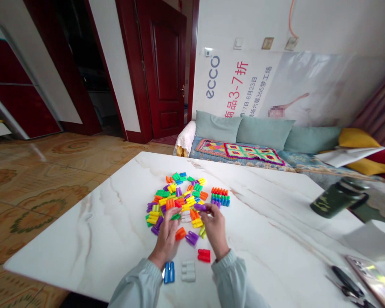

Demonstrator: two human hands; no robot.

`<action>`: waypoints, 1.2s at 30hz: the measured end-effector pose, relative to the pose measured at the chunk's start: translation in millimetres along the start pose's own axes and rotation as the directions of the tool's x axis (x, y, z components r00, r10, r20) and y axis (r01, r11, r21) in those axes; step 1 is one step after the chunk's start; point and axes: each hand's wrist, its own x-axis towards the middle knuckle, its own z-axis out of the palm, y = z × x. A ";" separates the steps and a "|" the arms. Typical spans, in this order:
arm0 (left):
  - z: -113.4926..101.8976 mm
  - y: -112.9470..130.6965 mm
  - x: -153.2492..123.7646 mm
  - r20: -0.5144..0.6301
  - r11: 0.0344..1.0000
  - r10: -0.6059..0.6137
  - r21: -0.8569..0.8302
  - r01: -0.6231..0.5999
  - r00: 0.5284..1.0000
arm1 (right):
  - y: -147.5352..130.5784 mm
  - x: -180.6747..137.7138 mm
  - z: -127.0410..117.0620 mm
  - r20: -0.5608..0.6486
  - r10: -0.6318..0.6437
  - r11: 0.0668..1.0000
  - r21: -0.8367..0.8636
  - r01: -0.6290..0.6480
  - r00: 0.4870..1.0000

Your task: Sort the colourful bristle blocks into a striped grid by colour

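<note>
Dozens of glossy, round-tipped plastic pieces (pixel 162 202) crowd the veined table (pixel 115 222). The right hand (pixel 215 224) pinches a purple piece (pixel 199 207) above them; the left hand (pixel 167 237) half-curls alongside, its grip unclear. The cylindrical mug (pixel 335 199) hides its contents.

The room is lit softly and fairly brightly, though from here I can't see the source. The white tabletop (pixel 109 222) comes up pale, and the plastic pieces (pixel 171 204) on it cast only faint, soft-edged shadows. Pale glare washes over the right part of the wall poster (pixel 269 85), a bright gleam sits on the phone (pixel 377 276), and a thin streak shines on the tiled floor (pixel 83 167). The doorway (pixel 83 64) at left sinks almost to black. Toward the sides everything stretches: the red cabinet (pixel 19 100) leans hard, the curtain (pixel 383 107) slants, and detail goes smeary. One small patch of the poster breaks into coarse squares.
</note>
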 end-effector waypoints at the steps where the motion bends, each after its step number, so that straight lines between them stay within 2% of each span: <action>1: 0.1 -0.9 0.6 0.000 1.000 0.000 -0.010 0.000 1.000 | 2.4 9.1 -18.4 -0.091 -0.093 0.991 -0.102 0.084 0.991; 3: 0.1 -2.8 1.7 -0.004 1.000 -0.010 -0.022 0.010 1.000 | 11.5 23.7 -53.6 -0.182 -0.248 0.928 -0.326 0.180 0.952; 5: 0.0 -4.6 2.3 -0.012 1.000 -0.022 -0.022 0.022 1.000 | 25.1 30.7 -80.4 -0.183 -0.300 0.827 -0.539 0.159 0.936; 8: -0.1 -5.5 2.3 -0.017 0.999 -0.038 -0.026 0.037 0.999 | 48.1 28.8 -98.6 -0.081 -0.176 0.668 -0.742 0.059 0.981; 10: -0.1 -4.0 2.1 -0.015 0.998 -0.051 -0.034 0.051 0.999 | 61.0 25.0 -99.1 -0.070 -0.112 0.622 -0.783 0.015 0.991; 13: -0.1 -0.6 2.2 -0.020 0.997 -0.064 -0.036 0.063 0.998 | 74.1 24.2 -93.8 -0.127 -0.125 0.673 -0.740 -0.010 0.984; 16: -0.3 0.3 2.7 -0.026 0.999 -0.050 -0.021 0.049 0.998 | 81.4 30.2 -90.0 -0.144 -0.136 0.761 -0.649 0.010 0.980; 18: -0.6 -1.1 3.1 -0.029 0.999 -0.039 -0.008 0.039 0.999 | 84.5 36.0 -88.8 -0.152 -0.137 0.788 -0.615 0.014 0.979; 24: -0.8 -5.7 3.4 -0.032 1.000 -0.028 0.002 0.028 0.999 | 88.3 48.0 -84.7 -0.200 -0.137 0.816 -0.579 -0.004 0.970; 36: -0.6 -3.4 3.3 -0.045 1.000 -0.030 -0.003 0.030 0.999 | 92.1 48.4 -81.1 -0.195 -0.218 0.834 -0.546 0.078 0.956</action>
